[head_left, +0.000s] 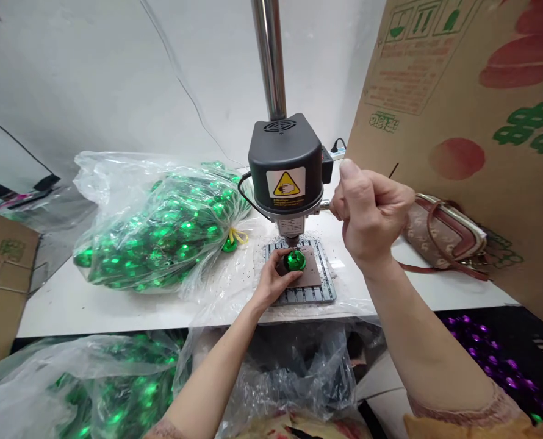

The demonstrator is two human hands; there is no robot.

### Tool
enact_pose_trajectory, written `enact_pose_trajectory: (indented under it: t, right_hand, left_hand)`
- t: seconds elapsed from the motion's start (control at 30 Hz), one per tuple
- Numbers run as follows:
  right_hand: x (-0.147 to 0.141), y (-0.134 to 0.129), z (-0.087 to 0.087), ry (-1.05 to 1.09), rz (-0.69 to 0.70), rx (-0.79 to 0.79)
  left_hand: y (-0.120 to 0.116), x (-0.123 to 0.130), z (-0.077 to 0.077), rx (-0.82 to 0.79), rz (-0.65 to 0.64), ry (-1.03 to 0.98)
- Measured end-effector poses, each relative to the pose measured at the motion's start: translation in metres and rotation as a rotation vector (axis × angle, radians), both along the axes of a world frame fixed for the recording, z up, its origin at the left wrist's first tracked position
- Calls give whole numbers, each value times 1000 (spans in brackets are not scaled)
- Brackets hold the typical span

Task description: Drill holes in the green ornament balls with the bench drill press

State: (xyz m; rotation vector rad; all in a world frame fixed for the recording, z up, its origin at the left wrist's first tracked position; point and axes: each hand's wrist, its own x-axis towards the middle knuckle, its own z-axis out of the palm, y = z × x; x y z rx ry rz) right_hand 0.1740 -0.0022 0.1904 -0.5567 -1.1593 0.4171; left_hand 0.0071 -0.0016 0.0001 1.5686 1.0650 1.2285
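Note:
A small black bench drill press (284, 167) stands on the white table, its chuck (291, 241) pointing down at a shiny green ball (294, 260). My left hand (274, 277) pinches this ball from the left, thumb in front and fingers behind, over a brown pad (312, 274) on the slotted grey base (327, 294). Beside the drill head, my right hand (372, 210) is raised and closed in a fist around the feed lever; the fist hides most of the lever. Dark shavings lie scattered around the base.
Left of the press lies a clear plastic bag (161, 228) full of green balls, tied with yellow string. Another bag of green balls (116, 390) is below the table edge. At right are a handbag (449, 235), a large cardboard box (436, 110) and purple balls (495, 360).

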Motion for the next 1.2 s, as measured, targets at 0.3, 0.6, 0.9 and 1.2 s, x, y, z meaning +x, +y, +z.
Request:
enact_pose_trajectory:
  t: [0.3, 0.6, 0.9, 1.2]
  right_hand:
    - [-3, -5, -31, 8, -59, 200]
    - [-2, -3, -38, 12, -49, 261]
    - [1, 5, -56, -51, -117, 371]
    - [4, 8, -62, -77, -72, 456]
  left_hand:
    - [-1, 0, -1, 14, 4, 31]
    - [-1, 0, -1, 15, 9, 13]
    - [-3, 2, 2, 15, 16, 12]
    - [-1, 1, -3, 19, 4, 8]
